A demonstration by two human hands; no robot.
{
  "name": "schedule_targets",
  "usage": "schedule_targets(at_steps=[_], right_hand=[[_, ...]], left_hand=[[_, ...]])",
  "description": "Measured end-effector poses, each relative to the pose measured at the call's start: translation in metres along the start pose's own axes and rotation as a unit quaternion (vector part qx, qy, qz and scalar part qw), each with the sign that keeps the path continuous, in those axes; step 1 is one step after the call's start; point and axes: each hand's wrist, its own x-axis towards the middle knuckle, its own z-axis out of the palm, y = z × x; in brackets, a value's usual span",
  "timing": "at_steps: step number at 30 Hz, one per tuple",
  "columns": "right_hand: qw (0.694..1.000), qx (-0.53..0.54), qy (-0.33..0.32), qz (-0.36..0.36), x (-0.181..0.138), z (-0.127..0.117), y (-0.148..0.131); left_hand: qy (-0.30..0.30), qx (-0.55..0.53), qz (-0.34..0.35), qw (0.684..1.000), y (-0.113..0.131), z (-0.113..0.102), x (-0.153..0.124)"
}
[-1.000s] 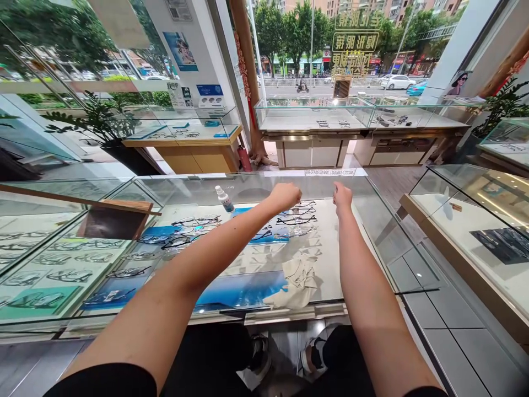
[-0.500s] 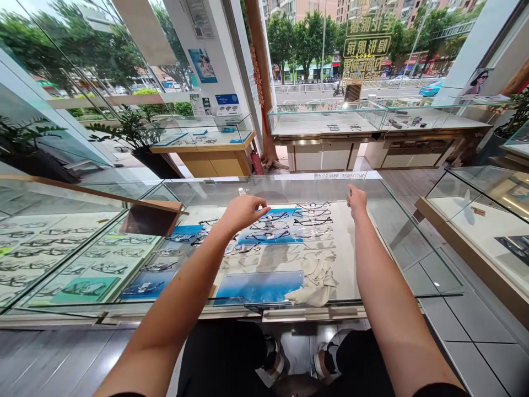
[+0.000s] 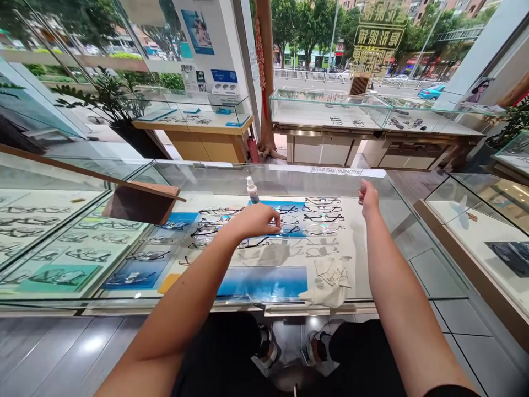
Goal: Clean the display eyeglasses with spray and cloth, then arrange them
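I stand at a glass display case point(image 3: 388, 231) with rows of glasses laid out on a white and blue mat. My left hand point(image 3: 257, 220) reaches over the middle rows. Its fingers are drawn together in a pinch at the left rim of a dark-framed pair of glasses point(image 3: 288, 229). My right hand point(image 3: 367, 197) hovers near the far right corner of the mat, curled into a loose fist with nothing visible in it. A small white spray bottle point(image 3: 252, 190) stands just beyond my left hand. A crumpled pale cloth point(image 3: 330, 274) lies near the front edge.
A second glass case point(image 3: 49, 231) of glasses adjoins on the left, with a brown wooden panel point(image 3: 140, 201) between them. Another case point(image 3: 487, 220) stands to the right across a tiled aisle. More counters and a shop window lie beyond. My shoes point(image 3: 289, 347) show below.
My left hand swung from the far right rows to the left and has come down nearer, onto a pair of glasses. My right hand stayed near the far right corner. The camera shifted a little.
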Motion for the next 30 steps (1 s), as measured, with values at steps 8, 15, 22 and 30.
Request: schedule_targets(at_steps=[8,15,22,30], right_hand=[[0.997,0.028,0.071,-0.031,0.000,0.011,-0.009],[0.994,0.003,0.076,-0.079,-0.005,0.015,-0.018],[0.990,-0.005,-0.061,-0.130,-0.048,0.057,-0.044],[0.911,-0.136,-0.383,-0.076,-0.149,0.113,-0.054]], left_hand=[[-0.010,-0.095,0.018,0.995,-0.011,0.008,0.004],[0.029,-0.238,0.031,0.970,-0.016,-0.008,-0.003],[0.189,-0.522,-0.022,0.831,-0.009,0.000,0.010],[0.219,-0.651,-0.030,0.726,0.008,0.020,0.020]])
